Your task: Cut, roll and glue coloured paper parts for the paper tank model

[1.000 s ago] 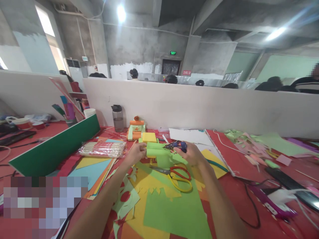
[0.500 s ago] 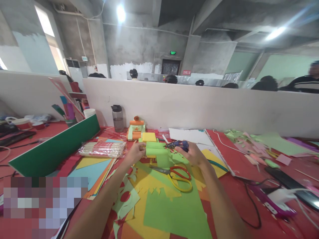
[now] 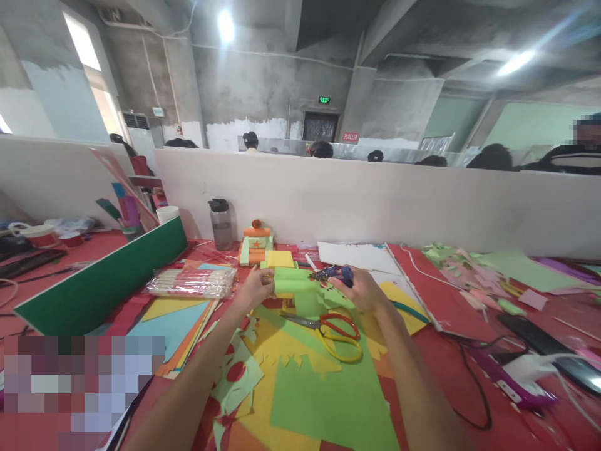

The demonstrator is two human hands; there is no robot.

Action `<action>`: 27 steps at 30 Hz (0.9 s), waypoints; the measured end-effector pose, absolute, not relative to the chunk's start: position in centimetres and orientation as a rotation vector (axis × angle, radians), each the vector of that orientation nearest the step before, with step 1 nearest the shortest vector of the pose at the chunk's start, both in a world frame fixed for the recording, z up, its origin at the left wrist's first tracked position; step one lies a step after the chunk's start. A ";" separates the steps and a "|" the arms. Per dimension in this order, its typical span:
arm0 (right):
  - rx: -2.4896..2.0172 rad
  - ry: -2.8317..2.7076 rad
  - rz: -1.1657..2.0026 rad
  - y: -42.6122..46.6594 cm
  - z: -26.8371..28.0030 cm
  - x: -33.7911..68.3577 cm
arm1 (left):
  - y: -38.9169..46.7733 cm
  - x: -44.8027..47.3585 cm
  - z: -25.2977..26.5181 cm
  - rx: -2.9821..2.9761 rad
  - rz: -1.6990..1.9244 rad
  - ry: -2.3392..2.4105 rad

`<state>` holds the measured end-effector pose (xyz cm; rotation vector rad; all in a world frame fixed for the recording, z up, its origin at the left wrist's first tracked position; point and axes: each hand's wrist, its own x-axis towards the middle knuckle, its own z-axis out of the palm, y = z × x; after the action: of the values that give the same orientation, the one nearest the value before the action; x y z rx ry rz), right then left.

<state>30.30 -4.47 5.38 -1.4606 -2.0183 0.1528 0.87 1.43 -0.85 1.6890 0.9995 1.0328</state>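
My left hand (image 3: 259, 286) pinches the left end of a light green paper piece (image 3: 292, 280), which looks rolled or folded. At the paper's right end, my right hand (image 3: 360, 287) grips a plier-like tool (image 3: 345, 274) with dark blue handles. Its dark metal head meets the edge of the paper; whether the jaws are closed is too small to tell. Scissors (image 3: 323, 324) with one red and one yellow handle lie just below the hands. Under them spread yellow paper and a green sheet (image 3: 328, 401). A yellow paper block (image 3: 280, 259) stands right behind the green piece.
An orange and green paper model (image 3: 256, 243) and a water bottle (image 3: 220, 224) stand at the back by a white partition (image 3: 366, 200). Wrapped sticks (image 3: 190, 282) and a green board (image 3: 107, 275) are left; paper scraps (image 3: 469, 275), a phone and a purple power strip (image 3: 511, 379) right.
The view has shifted very slightly. Both hands, the green paper and the tool keep nearly the same places.
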 end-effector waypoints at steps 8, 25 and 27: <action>-1.496 -1.972 0.088 -4.2 4.9 30.6 | 1.7 0.8 -1.3 1.690 1.013 0.978; -1.494 -1.979 0.090 -4.1 4.9 30.2 | 1.5 1.2 -1.5 1.705 0.973 0.923; -1.475 -1.990 0.094 -4.1 4.8 30.0 | 1.2 1.4 -1.3 1.701 0.969 0.930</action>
<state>29.96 -4.12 4.81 -1.4754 -1.9900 0.0944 1.41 1.22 -1.31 1.7010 0.9298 0.9686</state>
